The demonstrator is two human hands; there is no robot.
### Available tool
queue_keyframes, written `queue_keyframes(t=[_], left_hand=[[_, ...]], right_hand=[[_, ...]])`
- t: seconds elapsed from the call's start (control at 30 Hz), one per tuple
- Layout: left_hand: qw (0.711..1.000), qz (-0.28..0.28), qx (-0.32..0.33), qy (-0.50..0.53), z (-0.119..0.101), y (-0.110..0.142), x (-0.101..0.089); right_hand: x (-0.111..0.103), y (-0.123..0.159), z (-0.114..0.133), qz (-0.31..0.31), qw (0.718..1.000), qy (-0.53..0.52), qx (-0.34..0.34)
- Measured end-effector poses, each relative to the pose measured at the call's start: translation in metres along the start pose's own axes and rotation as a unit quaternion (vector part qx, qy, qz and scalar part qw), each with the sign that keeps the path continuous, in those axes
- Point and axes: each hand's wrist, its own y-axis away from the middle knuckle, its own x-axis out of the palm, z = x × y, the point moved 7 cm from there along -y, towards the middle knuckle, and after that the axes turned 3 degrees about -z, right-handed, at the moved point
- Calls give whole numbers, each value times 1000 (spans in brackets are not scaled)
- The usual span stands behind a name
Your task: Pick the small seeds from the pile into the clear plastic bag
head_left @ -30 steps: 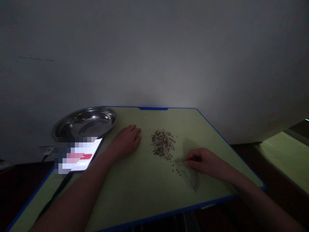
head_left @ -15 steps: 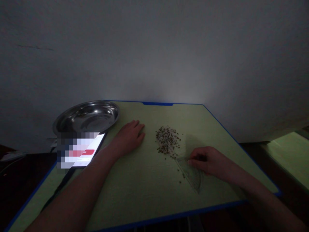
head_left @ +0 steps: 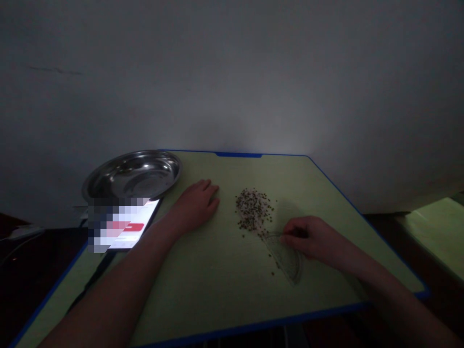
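A small heap of dark seeds lies near the middle of the green, blue-edged table. My right hand rests just right of the heap, fingers pinched on the straight edge of a clear plastic protractor that lies flat on the table. A few stray seeds sit along that edge. My left hand lies palm down on the table left of the heap, fingers stretched out, holding nothing.
A shallow steel dish stands at the table's back left corner. In front of it a lit phone lies on the table. A pale wall rises behind. A second green surface shows at the far right.
The view has shifted slightly. My right hand has nudged the protractor a little closer to the seed heap. My left hand has stayed put.
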Motion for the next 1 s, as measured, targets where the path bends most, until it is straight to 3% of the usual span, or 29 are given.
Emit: queue_keyframes(t=[0.43, 0.7, 1.0], left_hand=[[1000, -9, 4, -4, -1, 0, 0], [1000, -14, 11, -13, -2, 2, 0], [1000, -13, 17, -7, -3, 0, 0]], right_hand=[[12, 0, 16, 37, 999, -6, -37], [15, -9, 38, 71, 995, 10, -70], [18, -1, 37, 104, 991, 23, -86]])
